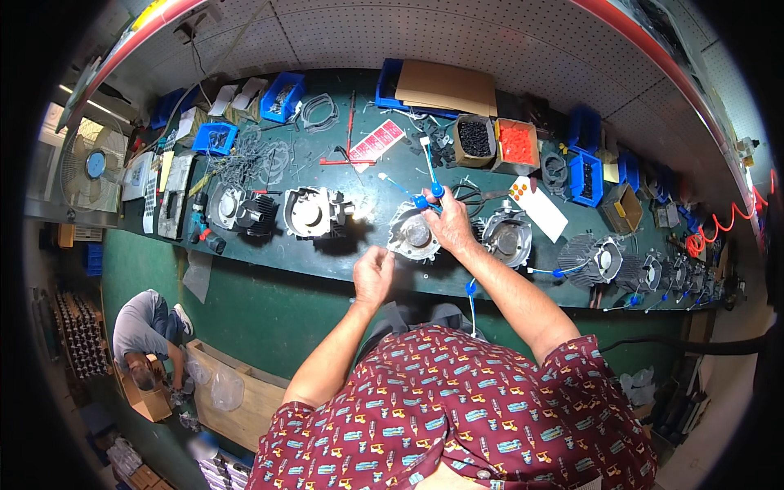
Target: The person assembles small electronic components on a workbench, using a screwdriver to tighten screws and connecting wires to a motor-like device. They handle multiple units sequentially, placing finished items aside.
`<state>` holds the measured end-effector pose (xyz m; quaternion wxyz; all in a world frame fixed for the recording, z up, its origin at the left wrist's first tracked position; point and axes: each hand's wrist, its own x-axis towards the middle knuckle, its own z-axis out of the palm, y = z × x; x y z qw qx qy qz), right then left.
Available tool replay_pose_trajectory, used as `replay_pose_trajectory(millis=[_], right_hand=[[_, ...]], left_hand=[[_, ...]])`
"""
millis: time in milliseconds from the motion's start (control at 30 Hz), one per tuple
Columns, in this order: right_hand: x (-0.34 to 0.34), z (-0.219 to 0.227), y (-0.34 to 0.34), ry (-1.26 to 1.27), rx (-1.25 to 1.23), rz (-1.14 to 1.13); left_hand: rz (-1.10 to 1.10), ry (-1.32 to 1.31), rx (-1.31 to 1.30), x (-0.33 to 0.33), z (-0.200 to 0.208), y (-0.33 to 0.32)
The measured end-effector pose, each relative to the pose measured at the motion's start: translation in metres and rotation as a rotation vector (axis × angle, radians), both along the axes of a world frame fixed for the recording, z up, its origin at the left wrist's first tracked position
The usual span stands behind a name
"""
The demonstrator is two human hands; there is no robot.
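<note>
My right hand (pixel 451 223) is closed on blue round pieces with white-tipped leads (pixel 434 190), held over a round grey metal casting (pixel 413 234). My left hand (pixel 374 276) is curled shut by that casting's lower left edge, and whatever its fingers hold is too small to make out. Just right of my right hand lies a second casting (pixel 507 238), with black-handled scissors (pixel 472 194) behind it. To the left stand a pale casting (pixel 311 213) and a darker finned one (pixel 238 211). Another blue piece on a lead (pixel 471 289) hangs over the table's front edge.
Several finned castings (pixel 604 260) with blue-tagged leads line the right side. Behind are boxes of black parts (pixel 474 139) and orange parts (pixel 515 144), blue bins (pixel 282 97) and a red-handled tool (pixel 350 122). A person (pixel 151 335) crouches on the floor at left; a fan (pixel 94 165) stands nearby.
</note>
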<state>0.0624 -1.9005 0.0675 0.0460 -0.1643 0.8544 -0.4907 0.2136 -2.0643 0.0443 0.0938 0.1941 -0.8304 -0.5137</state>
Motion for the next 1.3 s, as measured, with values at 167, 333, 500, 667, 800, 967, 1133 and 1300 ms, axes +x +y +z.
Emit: replay_pose_trajectory(millis=[167, 333, 500, 667, 800, 967, 1133, 1300], right_hand=[[0.001, 0.001, -0.002, 0.016, 0.000, 0.005], [0.001, 0.001, -0.003, 0.022, -0.023, 0.000], [0.001, 0.001, -0.002, 0.030, -0.027, 0.007], [0.001, 0.005, -0.001, 0.029, -0.006, 0.003], [0.003, 0.009, -0.003, 0.013, -0.008, 0.004], [0.003, 0.007, -0.002, 0.003, 0.014, -0.001], [0.004, 0.008, -0.004, 0.016, 0.009, 0.007], [0.002, 0.005, -0.001, 0.006, 0.013, -0.007]], left_hand=[[0.049, -0.354, 1.098, -0.006, -0.019, -0.018], [0.043, -0.472, 1.400, -0.011, -0.016, -0.030], [-0.032, -0.351, 0.902, -0.011, -0.016, -0.025], [-0.196, 0.254, -0.477, -0.007, -0.006, -0.016], [-0.023, -0.010, 0.391, 0.003, -0.027, -0.008], [0.005, -0.374, 1.245, -0.005, -0.021, -0.024], [-0.268, -0.125, 0.524, -0.009, -0.034, -0.038], [-0.269, 0.144, -0.325, -0.013, -0.007, -0.026]])
